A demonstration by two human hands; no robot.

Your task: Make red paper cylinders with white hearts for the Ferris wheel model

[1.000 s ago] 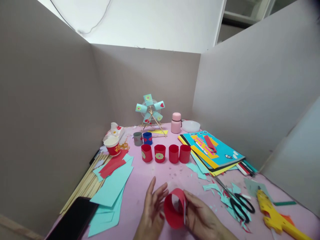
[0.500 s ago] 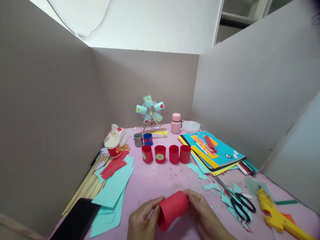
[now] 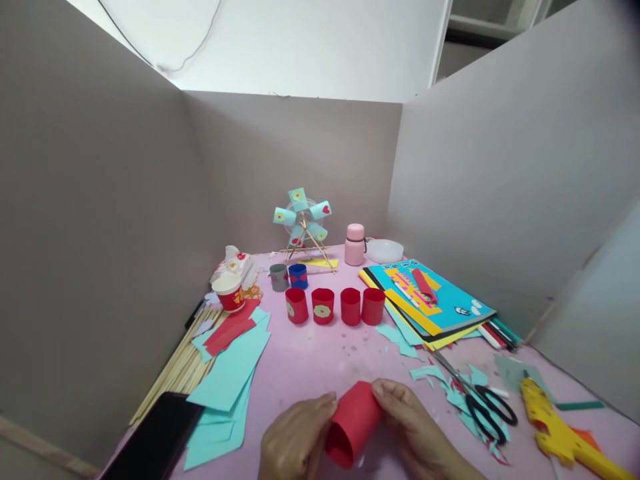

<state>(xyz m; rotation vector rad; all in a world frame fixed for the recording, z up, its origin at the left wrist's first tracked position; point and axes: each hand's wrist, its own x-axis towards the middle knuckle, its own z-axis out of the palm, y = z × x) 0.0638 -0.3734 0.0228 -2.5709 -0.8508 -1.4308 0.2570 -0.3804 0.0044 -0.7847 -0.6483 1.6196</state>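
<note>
head view: a red paper tube [image 3: 356, 415] is up between both hands, low and near the middle of the frame, over the near part of the pink table [image 3: 300, 360]. the left hand [image 3: 299, 433] pinches its left edge, with the thumb mostly hidden; the right hand [image 3: 407, 420] pinches the upper right edge between thumb and fingers. the tube lies tilted, one open end facing down and to the left, and the side on show is plain

the step in hand looks to be shaping or checking the tube; whether its seam is glued cannot be told from here. beyond it stand four red tubes [image 3: 351, 308] in a row, upright, two of them bearing a green flower [image 3: 323, 312], so this one seems to be of the same make

as i judge it, the next move calls for a light, even pinch at both ends, so that the paper stays round and the seam is not pulled apart. if glue is wanted, the glue gun [image 3: 550, 420] lies on the right, past the scissors [image 3: 485, 407], and one hand alone would have to hold the tube
</note>
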